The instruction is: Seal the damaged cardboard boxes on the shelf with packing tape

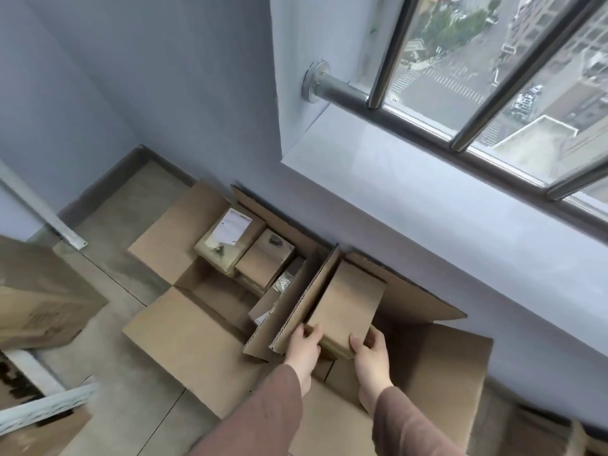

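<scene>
Two hands hold one small box [345, 304]: plain brown cardboard, flat, closed as far as can be seen, no tape visible on it. Location: above the right open carton [427, 350] on the floor, just beside the upright flap [306, 301] that stands next to the left open carton [184, 324]. Long axis runs away from the person toward the wall under the window sill [362, 166]; far end points up and away, near end sits low in the hands, so the box is tilted.

Left hand [304, 348]: fingers curled round the near left corner, thumb on top. Right hand [370, 357]: fingers curled round the near right corner, thumb on the top face. Both grips sit at one end only.

Risk: with the hold at the near end alone, the far end may dip or swing and catch the flap edge; if a seam is damaged, the contents could shift out. Judgement only.

Left carton holds several smaller parcels, one with a white label [232, 225]. Another box [39, 291] sits at far left beside pale metal shelf rails [49, 406]. No tape roll is in view. Window bars [388, 51] stand above the sill.
</scene>
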`<state>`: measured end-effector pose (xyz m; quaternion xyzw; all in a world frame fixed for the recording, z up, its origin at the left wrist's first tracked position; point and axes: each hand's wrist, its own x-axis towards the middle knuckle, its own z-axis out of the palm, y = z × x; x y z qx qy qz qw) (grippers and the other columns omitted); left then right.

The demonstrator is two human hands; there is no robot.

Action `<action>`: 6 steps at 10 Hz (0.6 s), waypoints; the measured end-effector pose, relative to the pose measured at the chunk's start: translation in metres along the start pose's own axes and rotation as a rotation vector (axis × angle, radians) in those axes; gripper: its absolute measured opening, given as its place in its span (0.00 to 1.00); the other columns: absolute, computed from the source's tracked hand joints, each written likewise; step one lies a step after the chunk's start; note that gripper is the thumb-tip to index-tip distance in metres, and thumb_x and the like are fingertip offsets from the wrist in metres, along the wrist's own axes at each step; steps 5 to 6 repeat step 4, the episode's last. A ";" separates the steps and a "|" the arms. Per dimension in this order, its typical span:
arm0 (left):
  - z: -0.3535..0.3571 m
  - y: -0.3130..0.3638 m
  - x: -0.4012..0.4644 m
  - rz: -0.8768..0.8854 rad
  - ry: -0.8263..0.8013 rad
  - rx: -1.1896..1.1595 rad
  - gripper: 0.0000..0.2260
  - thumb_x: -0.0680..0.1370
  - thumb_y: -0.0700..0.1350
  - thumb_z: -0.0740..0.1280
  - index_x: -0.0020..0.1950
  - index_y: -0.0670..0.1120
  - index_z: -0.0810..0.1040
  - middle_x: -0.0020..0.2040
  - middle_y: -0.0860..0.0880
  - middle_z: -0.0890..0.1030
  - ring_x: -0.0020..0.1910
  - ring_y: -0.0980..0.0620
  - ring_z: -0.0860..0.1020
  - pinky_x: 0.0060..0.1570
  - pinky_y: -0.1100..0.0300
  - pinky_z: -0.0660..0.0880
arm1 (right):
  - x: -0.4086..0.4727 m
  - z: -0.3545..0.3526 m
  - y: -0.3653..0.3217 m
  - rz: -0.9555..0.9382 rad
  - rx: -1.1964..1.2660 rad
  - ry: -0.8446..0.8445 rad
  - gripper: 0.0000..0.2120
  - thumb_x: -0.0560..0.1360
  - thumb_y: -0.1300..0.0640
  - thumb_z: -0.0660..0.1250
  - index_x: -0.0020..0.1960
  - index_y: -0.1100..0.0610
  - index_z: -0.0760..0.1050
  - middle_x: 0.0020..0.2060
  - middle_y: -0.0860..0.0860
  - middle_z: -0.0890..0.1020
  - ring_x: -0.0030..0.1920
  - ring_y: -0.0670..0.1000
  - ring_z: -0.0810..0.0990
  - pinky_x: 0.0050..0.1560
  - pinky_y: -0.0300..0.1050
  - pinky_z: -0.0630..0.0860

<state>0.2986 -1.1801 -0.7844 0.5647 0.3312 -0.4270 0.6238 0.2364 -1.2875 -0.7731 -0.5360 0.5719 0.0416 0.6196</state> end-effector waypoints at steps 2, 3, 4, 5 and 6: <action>0.002 -0.011 0.019 -0.058 0.055 -0.066 0.10 0.85 0.44 0.62 0.63 0.40 0.74 0.46 0.47 0.78 0.42 0.56 0.74 0.45 0.65 0.73 | 0.012 0.005 0.009 -0.012 -0.029 0.011 0.23 0.81 0.65 0.67 0.74 0.58 0.69 0.64 0.55 0.80 0.63 0.55 0.80 0.68 0.52 0.74; 0.003 -0.010 0.018 -0.089 0.037 -0.117 0.14 0.85 0.48 0.63 0.66 0.41 0.72 0.53 0.44 0.79 0.53 0.50 0.77 0.61 0.57 0.74 | 0.015 0.005 0.007 -0.010 -0.037 -0.019 0.24 0.80 0.65 0.67 0.75 0.58 0.69 0.63 0.55 0.81 0.62 0.55 0.80 0.68 0.51 0.74; 0.002 -0.009 0.012 -0.105 0.007 -0.115 0.22 0.85 0.50 0.63 0.75 0.40 0.67 0.51 0.47 0.78 0.52 0.52 0.78 0.66 0.55 0.71 | 0.012 0.002 0.002 0.033 -0.029 -0.043 0.31 0.81 0.64 0.67 0.81 0.56 0.61 0.71 0.55 0.77 0.68 0.55 0.77 0.72 0.50 0.71; 0.002 -0.009 0.012 -0.105 0.007 -0.115 0.22 0.85 0.50 0.63 0.75 0.40 0.67 0.51 0.47 0.78 0.52 0.52 0.78 0.66 0.55 0.71 | 0.012 0.002 0.002 0.033 -0.029 -0.043 0.31 0.81 0.64 0.67 0.81 0.56 0.61 0.71 0.55 0.77 0.68 0.55 0.77 0.72 0.50 0.71; 0.002 -0.009 0.012 -0.105 0.007 -0.115 0.22 0.85 0.50 0.63 0.75 0.40 0.67 0.51 0.47 0.78 0.52 0.52 0.78 0.66 0.55 0.71 | 0.012 0.002 0.002 0.033 -0.029 -0.043 0.31 0.81 0.64 0.67 0.81 0.56 0.61 0.71 0.55 0.77 0.68 0.55 0.77 0.72 0.50 0.71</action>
